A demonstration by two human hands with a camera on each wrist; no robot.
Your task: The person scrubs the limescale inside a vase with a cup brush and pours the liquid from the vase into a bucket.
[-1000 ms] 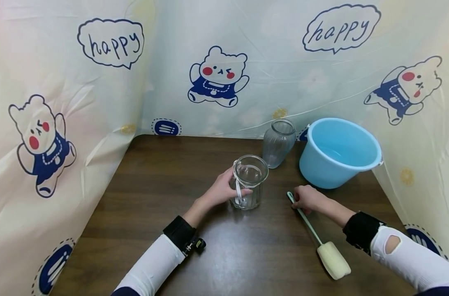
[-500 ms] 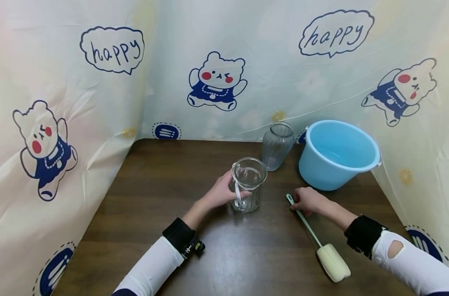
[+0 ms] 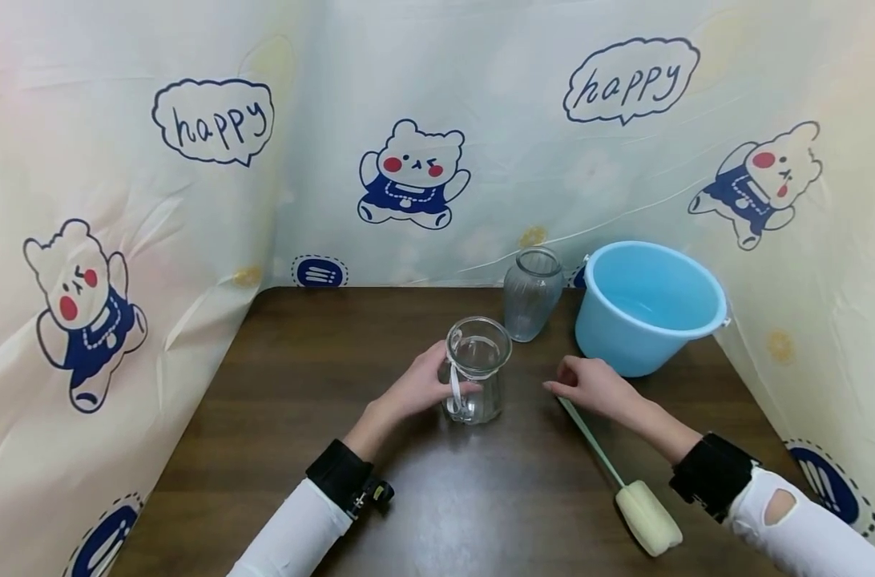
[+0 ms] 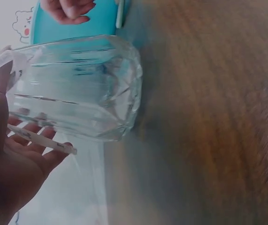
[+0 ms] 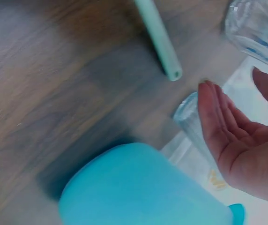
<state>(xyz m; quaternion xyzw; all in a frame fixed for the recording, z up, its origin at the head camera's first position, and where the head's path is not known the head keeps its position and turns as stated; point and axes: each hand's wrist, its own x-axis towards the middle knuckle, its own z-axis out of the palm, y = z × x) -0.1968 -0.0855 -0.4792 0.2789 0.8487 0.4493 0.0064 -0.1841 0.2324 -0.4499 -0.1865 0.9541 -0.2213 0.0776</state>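
My left hand grips a clear glass jar by its side, thumb in front and fingers behind. A white ribbon is tied round the jar's neck. In the left wrist view the jar's faceted base is close to the tabletop. My right hand is above the handle end of a bottle brush with a pale yellow sponge head, which lies on the table. The right wrist view shows the green handle apart from my right hand, whose thumb and fingers are spread with nothing between them.
A ribbed glass vase stands behind the jar near the back edge. To its right is a light blue bucket. Printed cloth hangs behind and at both sides of the dark wooden table.
My right hand has let go of the brush handle and lifted slightly to the left. The brush stays on the table. The left hand keeps holding the jar; the head view has tilted up a little.
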